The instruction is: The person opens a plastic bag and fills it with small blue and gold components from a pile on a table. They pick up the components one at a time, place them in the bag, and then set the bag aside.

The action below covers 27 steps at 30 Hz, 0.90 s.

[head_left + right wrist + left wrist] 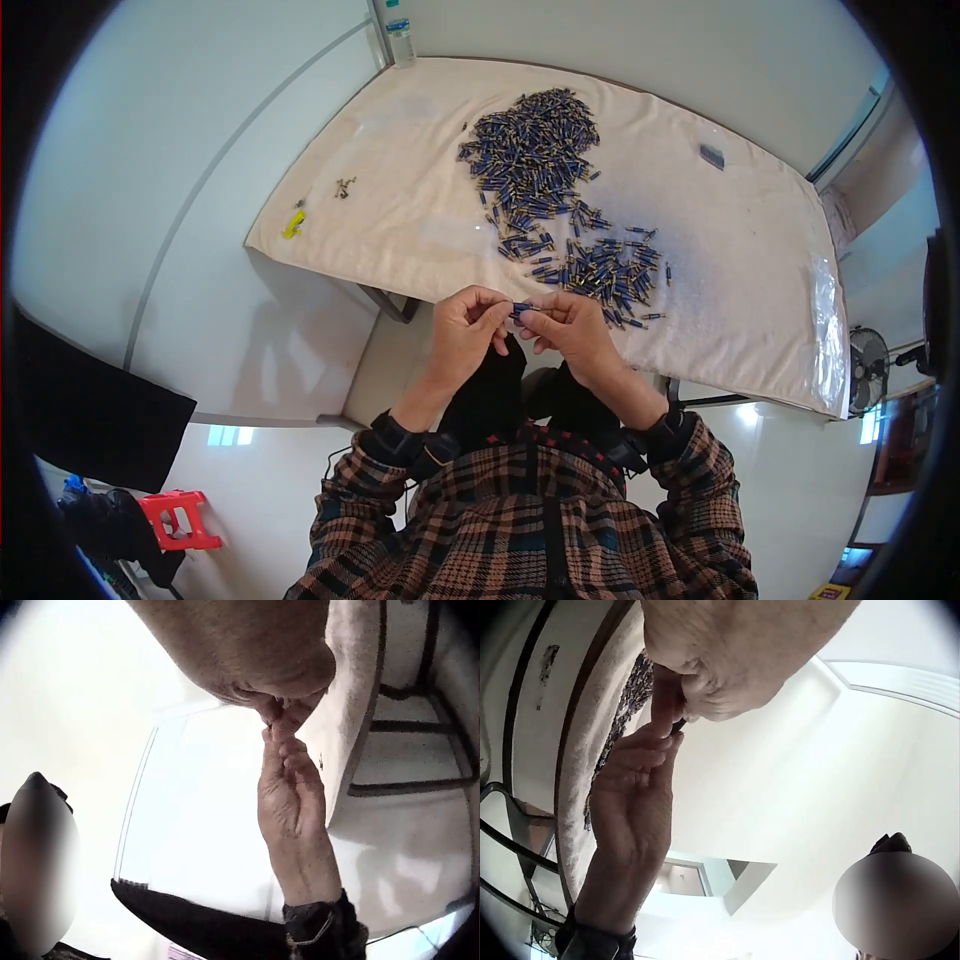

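Note:
Just off the table's near edge, my left hand (463,328) and right hand (582,335) meet fingertip to fingertip. Between them they pinch a small dark blue cylinder (520,310) with brass-coloured metal showing at its end. In the left wrist view a dark tip of it (678,726) peeks out; fingers cover the rest. In the right wrist view the fingers hide it almost wholly. Right behind my right hand lies a loose cluster of similar blue and brass cylinders (610,268). It runs back into a large, dense pile (535,135) of the same pieces.
A cream cloth (420,190) covers the table. On its left lie a yellow item (293,224) and a few small metal bits (344,188). A bottle (400,42) stands at the back left corner; a grey block (711,156) sits at the right. A red stool (180,520) is on the floor.

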Tool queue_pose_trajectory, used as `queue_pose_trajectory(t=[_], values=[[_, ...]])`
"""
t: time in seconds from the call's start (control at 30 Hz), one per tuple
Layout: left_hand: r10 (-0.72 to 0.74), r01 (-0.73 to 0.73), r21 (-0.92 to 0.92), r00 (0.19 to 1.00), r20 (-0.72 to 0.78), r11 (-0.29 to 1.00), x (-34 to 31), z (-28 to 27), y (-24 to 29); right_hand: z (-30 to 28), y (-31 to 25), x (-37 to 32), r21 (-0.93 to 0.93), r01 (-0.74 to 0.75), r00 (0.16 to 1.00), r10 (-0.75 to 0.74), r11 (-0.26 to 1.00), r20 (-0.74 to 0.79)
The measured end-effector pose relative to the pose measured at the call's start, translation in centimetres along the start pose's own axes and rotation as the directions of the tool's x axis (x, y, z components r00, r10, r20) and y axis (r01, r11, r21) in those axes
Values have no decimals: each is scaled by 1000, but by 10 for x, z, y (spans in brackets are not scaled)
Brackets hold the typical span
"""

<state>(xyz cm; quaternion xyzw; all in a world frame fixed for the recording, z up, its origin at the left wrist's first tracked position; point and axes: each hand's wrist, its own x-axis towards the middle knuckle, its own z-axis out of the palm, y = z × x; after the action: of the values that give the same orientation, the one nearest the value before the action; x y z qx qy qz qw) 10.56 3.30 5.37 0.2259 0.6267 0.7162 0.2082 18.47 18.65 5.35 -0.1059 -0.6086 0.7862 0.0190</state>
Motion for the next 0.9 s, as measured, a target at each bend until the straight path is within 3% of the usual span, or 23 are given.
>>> queue_pose_trajectory(t=[0.1,0.23,0.37,0.47,0.5,0.53,0.57,0.6,0.7,0.73,0.83,0.9], values=[[55,-56,-12,997,-58,998,-3,5,-2,9,13,0,307,44,986,9,951,-169],[134,-145,-71,980,-146,987,-4,12,-10,22,9,1,431,139,963,-20,892,-270],[149,-164,-91,978,-148,982,0,13,-6,15,10,1,261,241,942,-161,935,-293],[72,-38,297,992,-105,954,20,-5,11,1,7,-3,163,307,924,-253,938,-287],[70,-36,307,993,-100,951,32,-9,19,-2,7,-5,111,334,915,-294,936,-278],[219,-147,559,974,-64,816,48,-13,28,-5,10,-6,123,337,914,-292,934,-283],[350,-237,761,937,14,604,61,-14,34,-7,16,-6,96,320,921,-286,942,-266],[350,-239,768,937,22,593,72,-11,37,-9,21,-6,69,307,927,-282,949,-248],[487,-351,934,806,336,-64,98,-2,38,-9,27,-10,47,283,939,-266,958,-218],[480,-357,931,804,350,-80,101,0,37,-9,29,-11,38,260,948,-248,965,-202],[245,-223,937,925,290,-267,112,6,30,-10,30,-12,45,241,956,-229,970,-183],[222,-216,939,934,278,-268,114,3,24,-12,30,-13,43,223,963,-213,974,-165]])
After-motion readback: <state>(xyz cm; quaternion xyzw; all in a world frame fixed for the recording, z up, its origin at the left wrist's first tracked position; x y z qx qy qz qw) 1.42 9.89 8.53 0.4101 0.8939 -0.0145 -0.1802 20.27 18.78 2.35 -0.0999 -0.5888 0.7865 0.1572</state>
